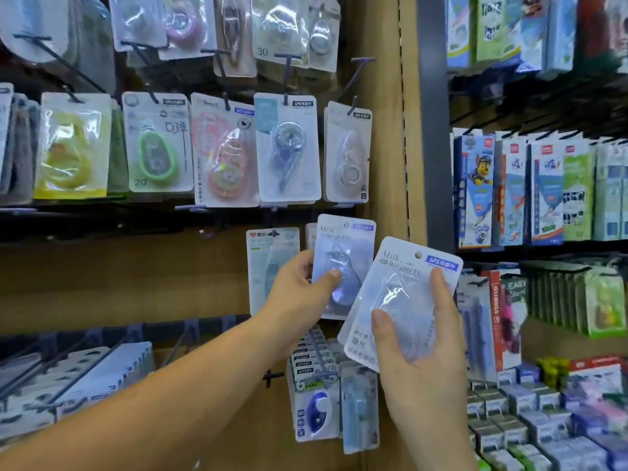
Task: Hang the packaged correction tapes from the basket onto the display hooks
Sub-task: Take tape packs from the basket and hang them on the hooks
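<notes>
Left grip: my left hand [299, 287] pinches the left pack [343, 246], thumb on the blister front, fingers behind.
Right grip: my right hand [418, 338] holds the right pack [397, 283] by its lower half, thumb across the front, one finger up the right edge.
Packs: the left pack is upright before the middle row, beside a hung pack [268, 266]. The right pack is tilted and overlaps the left pack's lower right corner.
Holes: the left hole [346, 225] and the right hole [418, 255] both look free; I see no hook through either.
Hook: I cannot see the target hook's tip; I judge the left pack hides it.
Basket: not in view.
Risk, miss: threading blind, the hole may slide past the tip and the card buckle against it.
Risk, slip: the film is glossy and the left pinch sits low, so a push on the top could swing the pack out of my fingers.
Risk, snag: the overlapping right pack could catch the left one as it goes forward.
Risk, knock: the hung pack hangs close, so a sideways nudge may lift it off.
</notes>
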A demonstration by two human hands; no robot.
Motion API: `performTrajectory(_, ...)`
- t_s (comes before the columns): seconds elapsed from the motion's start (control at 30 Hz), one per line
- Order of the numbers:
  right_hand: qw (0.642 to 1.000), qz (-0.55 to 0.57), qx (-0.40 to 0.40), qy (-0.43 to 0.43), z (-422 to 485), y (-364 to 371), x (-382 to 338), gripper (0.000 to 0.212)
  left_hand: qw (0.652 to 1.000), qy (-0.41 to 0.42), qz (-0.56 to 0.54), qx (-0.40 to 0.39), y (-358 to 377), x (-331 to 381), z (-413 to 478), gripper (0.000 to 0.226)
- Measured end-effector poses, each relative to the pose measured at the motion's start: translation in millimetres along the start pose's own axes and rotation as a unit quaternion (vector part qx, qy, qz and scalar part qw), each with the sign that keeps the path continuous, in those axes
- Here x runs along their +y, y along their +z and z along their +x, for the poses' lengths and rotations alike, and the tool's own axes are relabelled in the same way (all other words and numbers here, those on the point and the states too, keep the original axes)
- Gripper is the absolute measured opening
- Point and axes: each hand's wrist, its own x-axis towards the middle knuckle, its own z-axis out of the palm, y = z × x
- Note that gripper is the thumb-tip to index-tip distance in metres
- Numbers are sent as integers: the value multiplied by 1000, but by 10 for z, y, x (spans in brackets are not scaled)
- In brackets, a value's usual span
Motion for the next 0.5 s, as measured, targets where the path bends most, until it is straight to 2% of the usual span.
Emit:
performTrajectory(0.17, 1000, 15, -13, -6, 33, -51, -18, 85, 997, -36, -69, -4, -25, 68, 42, 22)
performTrajectory(0.5, 999, 29, -30, 6, 39, -106, -41, 74, 999, -41, -27, 19, -68, 48, 13, 24)
